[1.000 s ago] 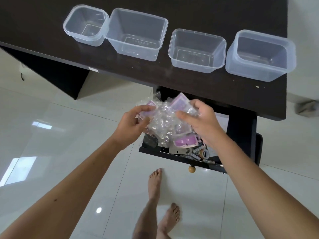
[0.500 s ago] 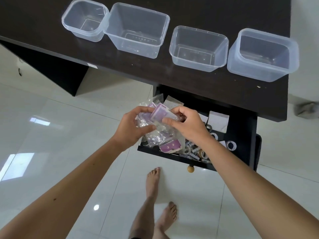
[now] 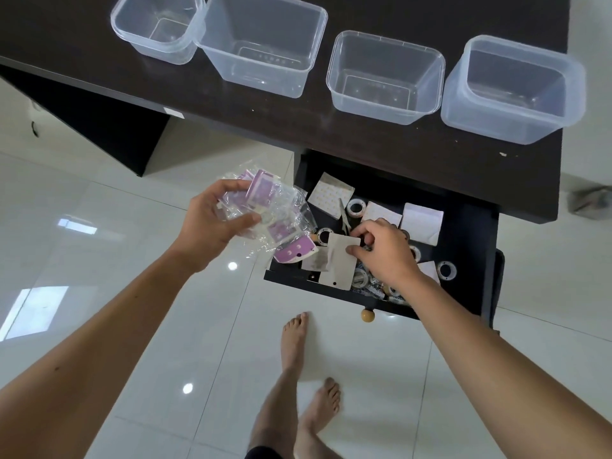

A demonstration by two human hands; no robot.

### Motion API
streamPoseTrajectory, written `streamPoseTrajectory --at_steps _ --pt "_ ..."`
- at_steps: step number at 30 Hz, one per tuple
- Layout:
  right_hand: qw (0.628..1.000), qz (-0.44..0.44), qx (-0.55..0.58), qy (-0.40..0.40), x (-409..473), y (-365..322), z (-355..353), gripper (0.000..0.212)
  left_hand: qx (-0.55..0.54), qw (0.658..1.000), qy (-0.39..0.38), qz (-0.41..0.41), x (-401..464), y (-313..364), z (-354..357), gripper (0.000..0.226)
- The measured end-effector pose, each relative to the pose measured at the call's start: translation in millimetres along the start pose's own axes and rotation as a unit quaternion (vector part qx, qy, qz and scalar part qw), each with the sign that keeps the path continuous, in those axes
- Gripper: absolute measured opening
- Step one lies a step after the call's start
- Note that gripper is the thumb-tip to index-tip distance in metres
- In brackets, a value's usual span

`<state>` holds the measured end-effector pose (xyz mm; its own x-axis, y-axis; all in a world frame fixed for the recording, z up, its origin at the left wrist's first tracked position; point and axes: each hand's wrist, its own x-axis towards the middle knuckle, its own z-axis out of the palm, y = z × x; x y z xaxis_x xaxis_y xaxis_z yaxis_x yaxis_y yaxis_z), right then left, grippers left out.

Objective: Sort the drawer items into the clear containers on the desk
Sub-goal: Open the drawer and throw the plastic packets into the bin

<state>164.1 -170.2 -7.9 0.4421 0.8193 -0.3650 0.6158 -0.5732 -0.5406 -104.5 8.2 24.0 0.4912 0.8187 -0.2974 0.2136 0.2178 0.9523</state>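
My left hand [image 3: 212, 220] grips a bunch of clear plastic packets with purple cards [image 3: 265, 207], held left of the open black drawer [image 3: 463, 226]. My right hand [image 3: 384, 253] is down in the drawer, fingers pinching a grey-white card [image 3: 341, 260]. The drawer also holds tape rolls [image 3: 357, 207], scissors [image 3: 344, 217], white sticker sheets [image 3: 420, 223] and a purple card [image 3: 294, 253]. Several clear containers stand in a row on the dark desk: a small one [image 3: 155, 24], a large one [image 3: 265, 44], a middle one [image 3: 384, 74] and the right one [image 3: 510, 87]. All look empty.
The dark desk [image 3: 331, 127] ends at its front edge just above the drawer. A round wooden knob [image 3: 367, 315] sticks out of the drawer front. My bare feet [image 3: 294, 342] stand on the glossy white tile floor below.
My right hand let go of the packet bunch and dropped into the drawer onto a grey-white card. My left hand now holds the bunch alone, moved slightly left.
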Motion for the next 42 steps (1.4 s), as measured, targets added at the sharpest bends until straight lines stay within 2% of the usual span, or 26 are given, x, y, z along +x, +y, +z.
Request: streamPoseTrajectory --at_steps 3,8,15,20,25,29,32,35,38,40,42 --pt "0.997 0.018 0.074 0.015 -2.0 -1.0 -9.6 0.012 0.009 1.0 -0.006 0.002 -0.2 1.8 5.8 0.054" --pt "0.991 0.018 0.129 -0.022 -10.7 -5.2 -54.7 0.01 0.026 1.0 -0.017 0.004 -1.0 7.7 18.8 0.053" --pt "0.979 0.022 0.191 0.06 -41.4 6.9 -110.9 0.006 0.084 0.995 -0.049 0.021 -11.4 25.3 71.3 0.045" --pt "0.96 0.028 0.269 0.074 -74.3 28.0 -135.4 0.006 0.138 0.984 -0.097 0.054 -26.3 45.3 135.1 0.044" --pt "0.955 0.058 0.278 0.086 -102.5 61.2 -145.5 0.014 0.125 0.976 -0.169 0.057 -43.1 63.3 216.1 0.043" --pt "0.949 0.078 0.264 0.153 -127.2 95.4 -153.9 0.015 0.083 0.97 -0.225 0.032 -55.1 61.8 268.7 0.051" --pt "0.949 0.076 0.23 0.204 -145.1 125.5 -156.3 0.018 0.085 0.968 -0.237 0.028 -66.7 56.1 305.6 0.051" --pt "0.942 0.088 0.253 0.203 -164.3 158.8 -160.2 0.04 0.086 0.963 -0.248 0.055 -80.6 50.0 337.8 0.049" --pt "0.909 0.13 0.377 0.121 -181.2 193.5 -165.9 0.067 0.064 0.956 -0.278 0.069 -89.4 43.8 368.7 0.065" --pt "0.883 0.142 0.435 0.099 -189.0 214.4 -167.8 0.061 0.025 0.949 -0.313 0.039 -94.7 40.3 391.6 0.085" --pt "0.862 0.148 0.471 0.115 -194.6 231.6 -168.1 0.05 0.042 0.946 -0.322 0.009 -94.6 34.1 416.5 0.092"
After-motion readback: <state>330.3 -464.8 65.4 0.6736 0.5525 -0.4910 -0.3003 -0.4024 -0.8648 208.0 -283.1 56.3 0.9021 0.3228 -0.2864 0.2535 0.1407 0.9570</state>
